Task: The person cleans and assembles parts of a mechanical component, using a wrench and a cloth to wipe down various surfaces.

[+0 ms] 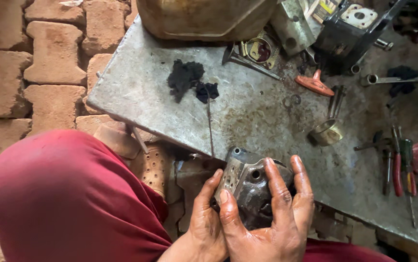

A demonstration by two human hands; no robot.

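Both my hands grip one greasy metal casting, held just off the near edge of the slab. Left hand wraps its left side; right hand cups it from beneath, fingers over the top. Its long axis points away from me. Its underside is hidden by my palms.

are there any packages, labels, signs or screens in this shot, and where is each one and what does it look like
Container: top centre on the metal table, large, rounded, grimy yellowish plastic; no label shows.
Printed pack or card: top edge, right of the container, small, yellow, black and white, mostly hidden.
No signs or screens.
Both hands hold a dark metal engine part, unlabelled.
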